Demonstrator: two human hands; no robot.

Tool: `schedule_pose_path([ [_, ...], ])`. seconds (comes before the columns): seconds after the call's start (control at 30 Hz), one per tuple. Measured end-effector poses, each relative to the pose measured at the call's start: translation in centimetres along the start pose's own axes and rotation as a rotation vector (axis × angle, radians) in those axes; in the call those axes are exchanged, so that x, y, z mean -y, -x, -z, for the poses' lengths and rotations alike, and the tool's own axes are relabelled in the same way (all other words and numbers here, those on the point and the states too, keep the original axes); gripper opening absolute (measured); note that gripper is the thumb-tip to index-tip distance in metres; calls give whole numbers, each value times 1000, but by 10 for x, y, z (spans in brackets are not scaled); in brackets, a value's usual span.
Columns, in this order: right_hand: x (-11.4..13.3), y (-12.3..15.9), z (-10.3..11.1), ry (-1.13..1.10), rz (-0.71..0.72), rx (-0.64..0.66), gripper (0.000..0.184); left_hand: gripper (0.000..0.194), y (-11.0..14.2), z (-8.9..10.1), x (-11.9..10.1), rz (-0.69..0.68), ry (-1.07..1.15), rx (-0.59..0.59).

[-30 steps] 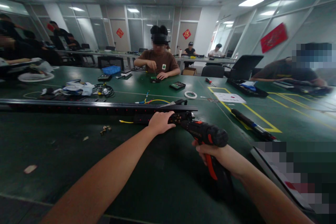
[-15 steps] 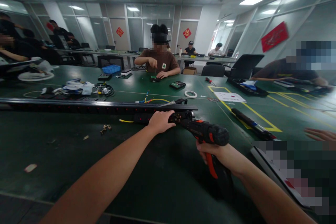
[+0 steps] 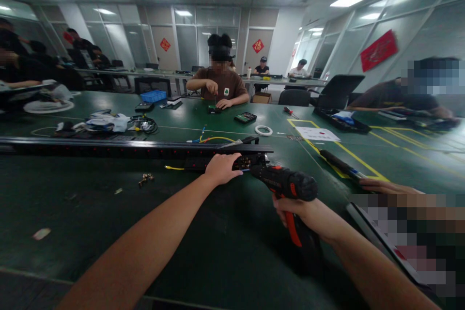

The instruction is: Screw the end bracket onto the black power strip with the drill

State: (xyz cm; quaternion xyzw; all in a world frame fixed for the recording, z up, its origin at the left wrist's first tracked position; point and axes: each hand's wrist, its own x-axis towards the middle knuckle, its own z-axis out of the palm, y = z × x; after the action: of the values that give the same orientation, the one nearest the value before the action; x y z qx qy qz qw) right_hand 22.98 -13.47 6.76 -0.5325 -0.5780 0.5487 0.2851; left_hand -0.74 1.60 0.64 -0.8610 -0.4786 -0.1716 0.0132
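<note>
My right hand (image 3: 296, 209) is closed round the handle of a black and orange cordless drill (image 3: 281, 180). The drill points left, its tip close to the end of a black part (image 3: 198, 163) with brass-coloured fittings (image 3: 248, 161). My left hand (image 3: 222, 169) grips this part from above, thumb towards the drill; its fingertips are hidden behind it. A yellow wire (image 3: 174, 168) sticks out of the part's left end. Just behind runs a long black rail (image 3: 109, 147). Small brass-coloured pieces (image 3: 146, 179) lie on the green table (image 3: 203, 252) left of my forearm.
At the right, another person's hand (image 3: 388, 186) reaches to a long black tool (image 3: 339, 162) beside a tablet-like board (image 3: 385, 242). Behind the rail are a white tape roll (image 3: 263, 130), a green circuit board (image 3: 245, 117), bagged cables (image 3: 109, 121) and a blue basket (image 3: 153, 96). A co-worker (image 3: 220, 80) sits opposite.
Another person's hand has come in from the right to the long black tool. The drill has shifted very slightly right and down; my left hand has stayed on the black part.
</note>
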Motion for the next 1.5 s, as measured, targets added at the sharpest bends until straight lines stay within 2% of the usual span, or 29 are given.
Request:
schedule_pose_path([
  [0.87,6,3,-4,1,-30,-30,22,65,-1,3,-1,9,6,23],
  [1.5,7,5,-3,58,-16,-46,19,64,0,6,-2,8,4,21],
])
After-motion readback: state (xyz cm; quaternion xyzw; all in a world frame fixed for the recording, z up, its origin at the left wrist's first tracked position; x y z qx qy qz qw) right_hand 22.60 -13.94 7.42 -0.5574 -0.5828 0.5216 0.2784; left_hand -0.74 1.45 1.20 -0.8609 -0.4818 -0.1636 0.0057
